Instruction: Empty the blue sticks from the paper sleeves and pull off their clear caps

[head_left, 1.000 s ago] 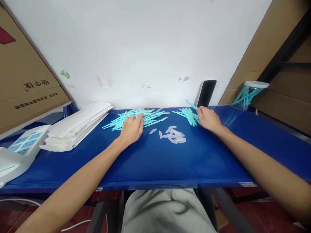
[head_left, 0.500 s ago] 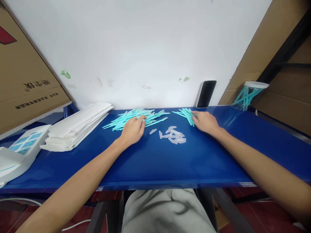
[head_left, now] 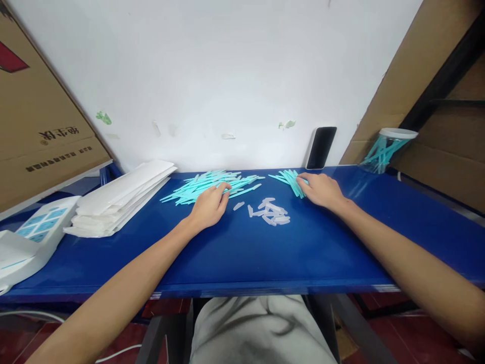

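Note:
My left hand (head_left: 210, 205) rests at the near right side of a large pile of thin turquoise plastic sticks (head_left: 200, 187), some with pale caps at the end. Its fingers are curled together, and whatever they hold is hidden beneath the hand. Against the right side of a smaller pile of the same sticks (head_left: 290, 181) lies my right hand (head_left: 320, 189). Its thumb and fingers are bent in toward the sticks, and the hand hides what is between them. Between the hands, nearer to me, several small translucent caps (head_left: 275, 212) lie loose on the blue table (head_left: 242, 258).
White paper bags (head_left: 121, 194) are stacked at left beside a white device (head_left: 45, 227) with blue labels. A phone (head_left: 321, 146) leans on the wall. At right stands a clear jar (head_left: 388, 146) with turquoise sticks and a white lid. Cardboard (head_left: 49, 116) flanks the table.
My left hand has shifted very slightly right at the large pile. My right hand stays at the small pile, almost unmoved. The view has tilted a little.

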The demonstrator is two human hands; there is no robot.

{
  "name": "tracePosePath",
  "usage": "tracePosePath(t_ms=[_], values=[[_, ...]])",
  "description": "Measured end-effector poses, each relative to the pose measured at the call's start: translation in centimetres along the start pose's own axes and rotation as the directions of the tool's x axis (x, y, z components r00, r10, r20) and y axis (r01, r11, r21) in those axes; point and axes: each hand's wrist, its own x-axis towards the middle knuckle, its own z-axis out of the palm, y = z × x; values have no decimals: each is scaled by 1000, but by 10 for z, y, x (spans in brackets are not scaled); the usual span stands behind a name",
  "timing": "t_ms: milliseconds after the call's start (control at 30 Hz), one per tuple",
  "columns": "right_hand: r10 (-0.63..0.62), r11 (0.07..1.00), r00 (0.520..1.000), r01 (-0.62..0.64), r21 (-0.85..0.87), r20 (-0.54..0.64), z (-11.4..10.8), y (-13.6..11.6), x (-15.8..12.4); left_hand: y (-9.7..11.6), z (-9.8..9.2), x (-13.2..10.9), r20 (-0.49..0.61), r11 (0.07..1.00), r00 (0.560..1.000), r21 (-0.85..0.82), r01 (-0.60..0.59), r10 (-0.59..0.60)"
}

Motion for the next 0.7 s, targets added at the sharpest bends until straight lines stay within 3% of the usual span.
tracePosePath(t_ms=[67,133,200,300,400,500,567,700], values=[[-57,997,998,59,55,-38,-2,-6,-4,3,-1,-1,4,999,1000,-45,-12,13],[-192,964,980,199,177,-60,-5,-16,-11,6,-2,-2,27,992,999,-121,-20,23],[-349,874,934,355,331,-80,-7,-32,-22,9,-3,-3,56,980,998,-197,-26,37],[-490,747,869,459,481,-69,-9,-58,-40,16,-4,-4,80,966,995,-258,-37,59],[-562,670,826,482,564,-38,-11,-78,-52,28,-4,-7,38,966,993,-239,-103,115],[-611,592,790,498,634,-50,-11,-86,-55,42,-2,-9,-30,958,966,-126,-257,256],[-590,539,805,445,715,-57,-12,-88,-55,50,2,-10,-60,942,942,-42,-334,331],[-522,352,853,194,916,20,-10,-91,-56,56,9,-13,-91,911,908,90,-402,409]])
